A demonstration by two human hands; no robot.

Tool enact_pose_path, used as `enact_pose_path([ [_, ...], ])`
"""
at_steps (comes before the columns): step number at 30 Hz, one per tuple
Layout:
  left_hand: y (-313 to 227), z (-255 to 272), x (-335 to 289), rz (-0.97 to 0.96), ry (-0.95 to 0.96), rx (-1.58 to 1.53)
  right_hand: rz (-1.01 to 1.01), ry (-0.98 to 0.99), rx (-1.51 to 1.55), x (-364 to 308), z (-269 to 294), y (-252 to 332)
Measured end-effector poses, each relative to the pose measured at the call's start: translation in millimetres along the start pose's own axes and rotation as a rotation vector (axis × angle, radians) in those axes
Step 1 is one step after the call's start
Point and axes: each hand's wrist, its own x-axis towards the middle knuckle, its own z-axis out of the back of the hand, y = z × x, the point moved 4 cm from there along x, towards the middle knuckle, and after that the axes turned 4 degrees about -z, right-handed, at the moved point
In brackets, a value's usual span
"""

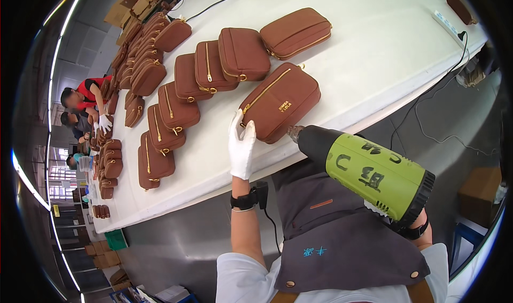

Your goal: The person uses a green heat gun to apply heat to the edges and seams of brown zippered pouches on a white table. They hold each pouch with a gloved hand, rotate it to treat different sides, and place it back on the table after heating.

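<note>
A brown zippered bag (283, 102) with a gold zipper and gold lettering lies tilted near the table's front edge. My left hand (241, 148), in a white glove, grips its left end, thumb and fingers at the lower corner by the zipper end. In my right hand (376, 209) is a green and black heat gun (374, 175), its metal nozzle pointed at the bag's lower right edge, a short gap away. The gun's body hides most of that hand; only a bit of white glove and the wrist show.
More brown bags (243, 54) overlap in a curved row beyond and left of my left hand. Piles of similar bags (149, 76) cover the white table's (342, 84) far left, where co-workers (91, 94) stand. A power strip (448, 28) with a black cable (446, 70) lies at the right edge.
</note>
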Motion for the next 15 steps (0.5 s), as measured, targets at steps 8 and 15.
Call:
enact_pose_path([
  [8, -16, -27, -4, 0.013, -0.038, 0.035, -0.15, 0.13, 0.221, 4, 38, -22],
  [15, -8, -27, -7, -0.157, 0.056, 0.132, -0.219, 0.186, 0.496, 9, 78, -50],
])
